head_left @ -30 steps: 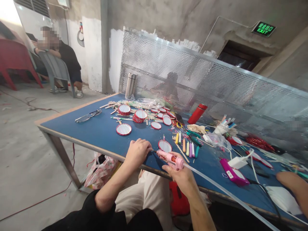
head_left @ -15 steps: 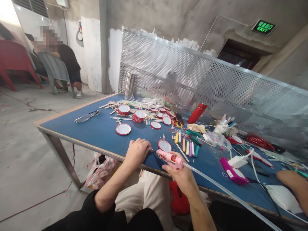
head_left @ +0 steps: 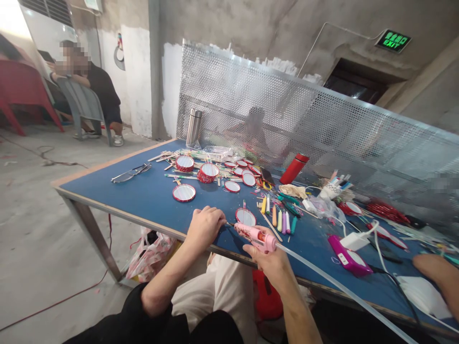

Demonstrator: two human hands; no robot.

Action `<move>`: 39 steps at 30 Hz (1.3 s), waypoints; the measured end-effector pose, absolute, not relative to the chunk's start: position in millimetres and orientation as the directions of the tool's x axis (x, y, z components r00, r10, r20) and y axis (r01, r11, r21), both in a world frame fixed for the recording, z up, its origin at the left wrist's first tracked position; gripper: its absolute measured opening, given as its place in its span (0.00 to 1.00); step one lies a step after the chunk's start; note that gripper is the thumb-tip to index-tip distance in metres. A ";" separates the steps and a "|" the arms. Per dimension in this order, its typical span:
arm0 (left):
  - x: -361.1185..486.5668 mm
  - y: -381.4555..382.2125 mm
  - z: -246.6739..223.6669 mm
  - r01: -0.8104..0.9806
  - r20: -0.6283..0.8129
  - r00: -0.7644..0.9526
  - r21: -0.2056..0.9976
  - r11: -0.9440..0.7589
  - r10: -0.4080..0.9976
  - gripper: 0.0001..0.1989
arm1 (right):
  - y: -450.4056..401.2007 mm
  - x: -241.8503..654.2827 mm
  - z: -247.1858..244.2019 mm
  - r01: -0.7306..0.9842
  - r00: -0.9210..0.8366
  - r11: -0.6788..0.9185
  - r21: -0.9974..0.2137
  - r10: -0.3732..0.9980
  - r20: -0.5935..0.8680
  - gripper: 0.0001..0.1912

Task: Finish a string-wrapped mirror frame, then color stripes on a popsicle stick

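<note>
My right hand (head_left: 268, 255) is wrapped round a pink hot glue gun (head_left: 253, 236), with a long clear glue stick (head_left: 333, 284) running out of its back end. The gun's nozzle points left at the fingertips of my left hand (head_left: 206, 224). That hand is closed near the table's front edge, its fingers pinched on something small and dark that I cannot make out. Just beyond the gun lies a round red-rimmed mirror (head_left: 245, 217). Another red-rimmed mirror (head_left: 184, 192) lies flat beyond my left hand.
Stacked mirrors (head_left: 208, 173) and wooden sticks cover the table's back. Coloured sticks (head_left: 279, 220), a red bottle (head_left: 294, 168) and a purple power strip (head_left: 347, 255) stand to the right. Glasses (head_left: 131, 173) lie at the left. Another person's arm (head_left: 435, 274) reaches in at the right edge.
The glue gun in my right hand has shifted slightly to the right, away from my left fingertips. My left hand stays in nearly the same place.
</note>
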State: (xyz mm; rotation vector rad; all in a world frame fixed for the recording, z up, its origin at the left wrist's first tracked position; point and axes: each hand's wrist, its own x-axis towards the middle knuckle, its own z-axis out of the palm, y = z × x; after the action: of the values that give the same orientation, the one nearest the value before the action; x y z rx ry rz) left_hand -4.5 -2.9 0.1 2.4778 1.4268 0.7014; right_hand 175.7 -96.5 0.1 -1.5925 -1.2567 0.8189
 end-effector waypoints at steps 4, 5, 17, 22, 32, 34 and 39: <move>-4.4 -2.3 0.5 0.760 0.296 0.413 0.408 -0.505 0.861 0.09 | -97.4 177.8 0.3 0.311 0.292 -0.089 -0.946 0.956 0.006 0.30; -4.4 -2.2 0.5 0.759 0.293 0.411 0.414 -0.502 0.863 0.09 | -97.7 178.1 0.9 0.305 0.289 -0.084 -0.949 0.957 0.008 0.30; -9.3 -0.3 1.1 0.691 0.268 0.392 0.546 -0.474 0.880 0.09 | -103.7 183.6 10.7 0.208 0.261 0.001 -0.978 0.964 0.056 0.31; -12.0 1.8 -0.2 0.674 0.291 0.412 0.540 -0.504 0.864 0.10 | -117.6 205.3 31.4 0.227 0.394 0.063 -0.972 0.907 0.151 0.29; -14.7 6.5 -6.6 0.656 0.356 0.425 0.513 -0.554 0.832 0.11 | -129.0 323.2 53.1 0.753 0.583 -0.380 -0.538 0.764 0.277 0.34; -14.7 6.7 -7.3 0.652 0.369 0.427 0.507 -0.564 0.826 0.10 | -125.2 334.2 48.2 0.798 0.554 -0.415 -0.437 0.790 0.262 0.34; -14.6 6.4 -7.9 0.646 0.374 0.430 0.508 -0.569 0.822 0.10 | -109.0 346.5 38.9 0.853 0.468 -0.403 -0.332 0.872 0.144 0.39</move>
State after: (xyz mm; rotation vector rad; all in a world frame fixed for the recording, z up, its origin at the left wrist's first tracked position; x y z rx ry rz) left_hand -14.6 6.4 -7.9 2.3988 1.2691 0.8680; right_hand 346.5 -109.0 38.9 -2.3629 -1.4542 0.0732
